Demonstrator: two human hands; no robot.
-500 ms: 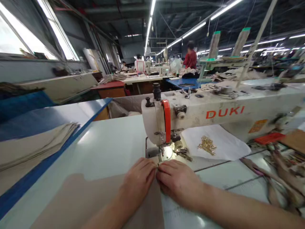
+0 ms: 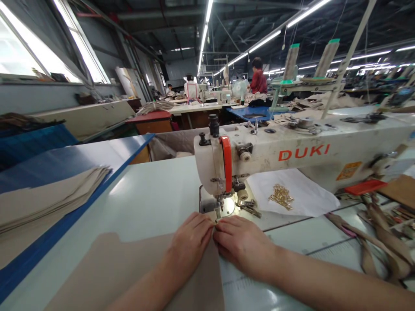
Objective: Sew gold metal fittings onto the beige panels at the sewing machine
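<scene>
A beige fabric panel (image 2: pixel 139 268) lies flat on the pale table, partly under my left forearm. At its top corner, just before the needle area of the white sewing machine (image 2: pixel 207 168), my left hand (image 2: pixel 192 239) and my right hand (image 2: pixel 241 246) meet. Both are closed, fingertips pinching the panel's edge from either side. A small light fabric strip (image 2: pixel 212 215) shows between the fingertips and the presser foot. Whatever else the fingers cover is hidden. Several small gold metal rings or clasps (image 2: pixel 281 196) are heaped on a white sheet (image 2: pixel 311 194) under the machine arm.
A stack of beige panels (image 2: pixel 65 198) rests on a blue-edged table at the left. Fabric strips (image 2: pixel 372 233) and clutter lie at the right. Thread cones (image 2: pixel 327 58) stand behind the machine arm. A person in red (image 2: pixel 258 81) stands farther back.
The camera view has shifted slightly and is sharper. Both hands keep their pinch at the panel's corner, with almost no movement relative to the machine.
</scene>
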